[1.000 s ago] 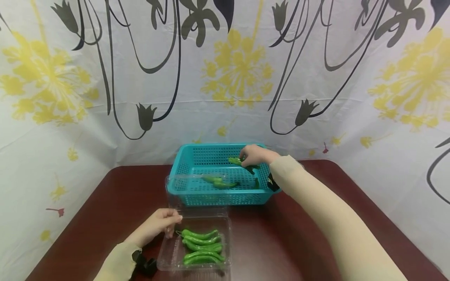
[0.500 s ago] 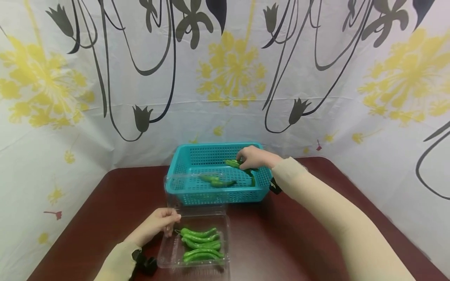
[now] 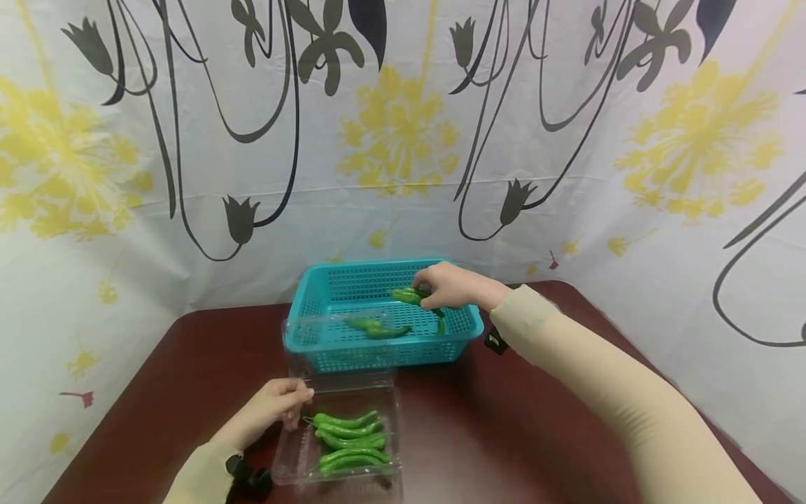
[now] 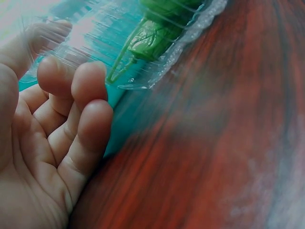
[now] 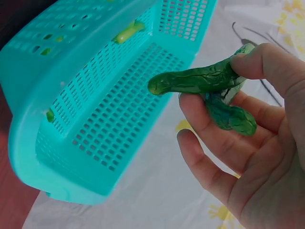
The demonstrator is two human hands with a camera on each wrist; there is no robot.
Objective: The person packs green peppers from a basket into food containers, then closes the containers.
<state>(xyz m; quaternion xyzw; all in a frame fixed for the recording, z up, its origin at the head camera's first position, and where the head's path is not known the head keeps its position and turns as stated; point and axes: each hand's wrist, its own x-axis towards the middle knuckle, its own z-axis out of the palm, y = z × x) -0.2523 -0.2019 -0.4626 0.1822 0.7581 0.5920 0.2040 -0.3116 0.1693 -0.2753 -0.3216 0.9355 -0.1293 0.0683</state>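
Note:
Over the right side of a turquoise perforated basket [image 3: 403, 358], my right hand [image 3: 450, 285] pinches green chili peppers [image 5: 190, 81] between thumb and fingers. One of them lies crosswise over another in the right wrist view. My left hand [image 3: 271, 404] holds the left edge of a clear plastic clamshell box [image 3: 288, 455], thumb on one side and curled fingers on the other. Several green peppers [image 3: 351, 442] lie side by side in that box, stems to the left. Inside the basket a few more peppers [image 3: 387, 332] rest on the bottom.
The box's transparent lid [image 3: 340, 381] stands raised at its far side and overlaps the basket's front in the head view. Both stand on a dark red wooden table [image 3: 504, 434]. A white flower-patterned cloth [image 3: 403, 210] hangs behind.
The head view has turned slightly right, so the scene sits further left. Both hands keep their grips, and the right one stays over the basket with its peppers.

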